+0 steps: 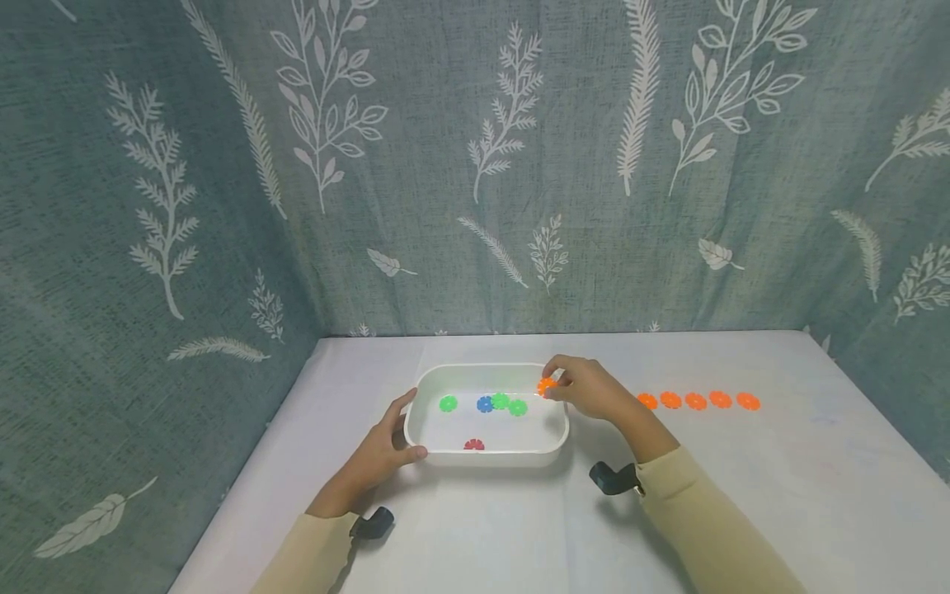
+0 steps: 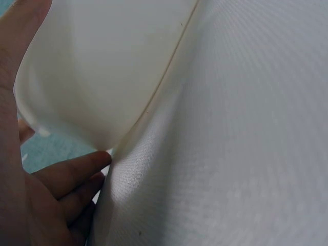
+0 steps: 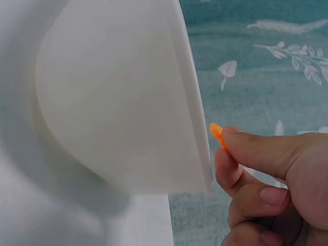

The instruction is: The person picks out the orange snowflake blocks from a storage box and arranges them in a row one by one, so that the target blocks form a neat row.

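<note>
A white plastic tub (image 1: 486, 459) stands on the table in the head view. My left hand (image 1: 377, 452) holds its left end, thumb on the front rim and fingers along the side; in the left wrist view the fingertips (image 2: 103, 158) meet the tub's lower edge. At the tub's right end, my right hand (image 1: 590, 388) pinches an orange notched disc (image 1: 546, 386) between thumb and fingers, level with the rim in the right wrist view. Inside lie green discs (image 1: 449, 403), a blue disc (image 1: 485, 404) and a red disc (image 1: 473, 445), partly hidden by the front wall.
A row of several orange discs (image 1: 695, 401) lies on the white tablecloth (image 1: 816, 478) right of the tub, close to my right forearm. A leaf-patterned green curtain (image 1: 445, 247) hangs behind the table and along its sides.
</note>
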Available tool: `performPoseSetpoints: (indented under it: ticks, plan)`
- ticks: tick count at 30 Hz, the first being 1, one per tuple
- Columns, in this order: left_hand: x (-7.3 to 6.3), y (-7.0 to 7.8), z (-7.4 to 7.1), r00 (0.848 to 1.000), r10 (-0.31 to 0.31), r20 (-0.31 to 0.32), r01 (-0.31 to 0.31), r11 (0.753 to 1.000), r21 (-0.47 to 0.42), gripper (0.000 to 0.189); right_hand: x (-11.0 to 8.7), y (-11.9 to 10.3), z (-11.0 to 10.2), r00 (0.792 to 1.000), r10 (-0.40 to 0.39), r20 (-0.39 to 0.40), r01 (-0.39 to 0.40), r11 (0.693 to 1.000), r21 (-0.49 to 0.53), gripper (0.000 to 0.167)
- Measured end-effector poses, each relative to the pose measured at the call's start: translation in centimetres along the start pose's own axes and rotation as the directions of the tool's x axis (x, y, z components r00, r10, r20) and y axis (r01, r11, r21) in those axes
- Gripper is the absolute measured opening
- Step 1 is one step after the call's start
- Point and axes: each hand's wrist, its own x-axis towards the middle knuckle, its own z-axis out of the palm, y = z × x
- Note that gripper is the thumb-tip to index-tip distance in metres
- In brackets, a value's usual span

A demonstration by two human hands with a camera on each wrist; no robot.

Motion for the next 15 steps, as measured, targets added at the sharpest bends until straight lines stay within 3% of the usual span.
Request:
performPoseSetpoints:
  ticks: [15]
  plan:
    - [0.0,0.2,0.0,1.0,-0.026,0.001,0.026,1.0,-0.005,0.109,-1.3,2.7,-1.9,0.999,0.025,-0.035,-0.023,0.999,0.036,0.028]
